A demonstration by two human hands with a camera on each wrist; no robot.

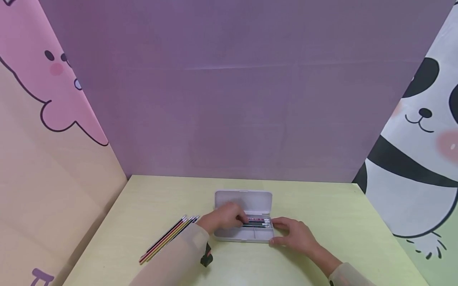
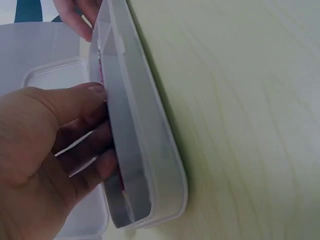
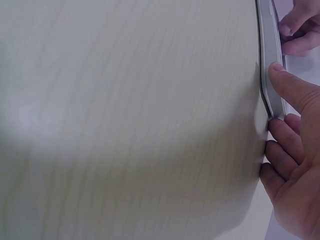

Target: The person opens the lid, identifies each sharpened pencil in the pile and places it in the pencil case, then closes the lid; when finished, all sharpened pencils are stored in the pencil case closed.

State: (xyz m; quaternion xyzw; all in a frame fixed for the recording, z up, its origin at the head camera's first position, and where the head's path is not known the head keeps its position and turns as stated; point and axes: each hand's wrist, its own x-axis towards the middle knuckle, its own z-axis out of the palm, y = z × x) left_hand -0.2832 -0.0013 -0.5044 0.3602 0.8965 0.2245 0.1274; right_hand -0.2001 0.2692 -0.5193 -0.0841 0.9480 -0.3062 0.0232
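Note:
An open white plastic pencil case [image 1: 229,239] stands on the table, its lid [image 1: 243,200] tipped back on the far side. Several pencils [image 1: 259,222] lie lengthwise inside it, above small compartments along the near side. My left hand [image 1: 229,216] reaches into the case with curled fingers and pinches a pencil there; the left wrist view shows a red strip of it [image 2: 122,184], but the fingers hide most of it. At the case's right end, my right hand [image 1: 295,236] grips the corner, thumb [image 3: 287,85] on the near wall and fingers against the end.
A bundle of several pencils [image 1: 166,240] lies slanted on the table left of the case, partly behind the left sleeve [image 1: 179,258]. A small dark object [image 1: 206,259] hangs by that sleeve. Behind the pale wooden table [image 1: 322,202] rises a purple backdrop [image 1: 232,99].

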